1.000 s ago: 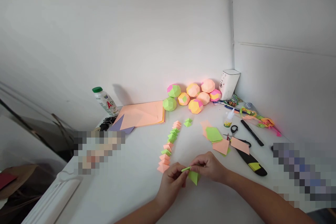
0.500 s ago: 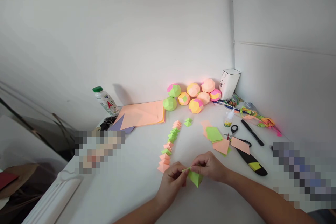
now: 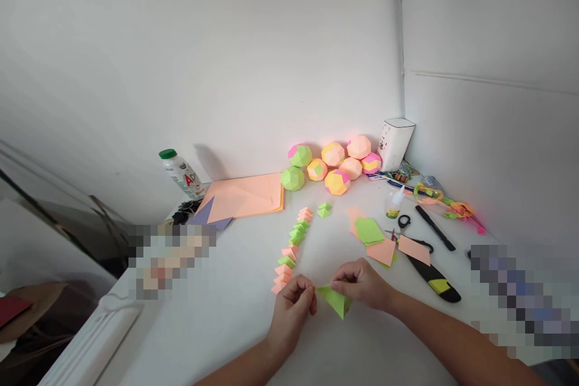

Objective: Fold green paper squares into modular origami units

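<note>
A folded piece of light green paper (image 3: 333, 301) hangs between my hands, one point downward and its left corner drawn out thin. My right hand (image 3: 364, 284) pinches its upper right edge between thumb and fingers. At the left corner, the thumb and curled fingers of my left hand (image 3: 293, 307) are closed in a pinch; the tip of the paper runs up to these fingertips. Just beyond my left hand stretches a row of small folded paper pieces (image 3: 297, 235), orange and green. A separate green folded piece (image 3: 324, 210) stands right of the row's far end.
Flat green and orange sheets (image 3: 368, 231) lie at right, near scissors (image 3: 404, 222), a glue bottle (image 3: 395, 203), a black pen (image 3: 434, 228) and a black-and-yellow tool (image 3: 436, 283). Several faceted paper balls (image 3: 338, 182) sit along the wall. Orange sheets (image 3: 244, 196) and a white bottle (image 3: 183, 175) are left.
My left hand has shifted slightly left and up, its fingers sliding to the corner of the green paper. More of the paper's face shows now. My right hand keeps its pinch, nearly still.
</note>
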A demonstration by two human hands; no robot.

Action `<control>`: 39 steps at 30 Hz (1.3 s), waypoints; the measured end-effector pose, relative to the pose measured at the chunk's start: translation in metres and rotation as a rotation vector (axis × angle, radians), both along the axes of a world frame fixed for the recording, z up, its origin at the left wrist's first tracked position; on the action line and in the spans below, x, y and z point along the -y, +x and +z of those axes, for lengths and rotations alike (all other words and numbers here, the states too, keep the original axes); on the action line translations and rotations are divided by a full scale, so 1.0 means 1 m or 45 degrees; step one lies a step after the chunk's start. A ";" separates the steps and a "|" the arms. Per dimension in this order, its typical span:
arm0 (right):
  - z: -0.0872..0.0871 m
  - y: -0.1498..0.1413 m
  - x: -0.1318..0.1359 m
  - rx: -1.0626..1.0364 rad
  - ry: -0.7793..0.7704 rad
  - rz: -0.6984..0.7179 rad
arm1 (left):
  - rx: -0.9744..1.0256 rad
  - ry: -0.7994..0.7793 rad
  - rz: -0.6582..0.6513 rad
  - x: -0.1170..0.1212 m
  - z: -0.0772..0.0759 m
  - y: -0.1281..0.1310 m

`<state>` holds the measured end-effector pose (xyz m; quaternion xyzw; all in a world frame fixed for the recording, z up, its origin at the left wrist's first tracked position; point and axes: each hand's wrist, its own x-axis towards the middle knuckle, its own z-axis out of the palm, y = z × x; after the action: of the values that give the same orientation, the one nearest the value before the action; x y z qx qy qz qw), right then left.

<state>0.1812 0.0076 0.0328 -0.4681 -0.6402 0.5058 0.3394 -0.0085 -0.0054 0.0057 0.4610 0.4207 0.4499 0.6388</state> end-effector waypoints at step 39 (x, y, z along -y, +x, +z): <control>-0.002 -0.004 0.004 -0.114 -0.042 0.048 | 0.083 -0.068 0.034 0.001 -0.003 0.005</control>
<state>0.1776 0.0032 0.0308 -0.4384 -0.6246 0.5431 0.3504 -0.0030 -0.0065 0.0032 0.4231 0.4179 0.4617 0.6581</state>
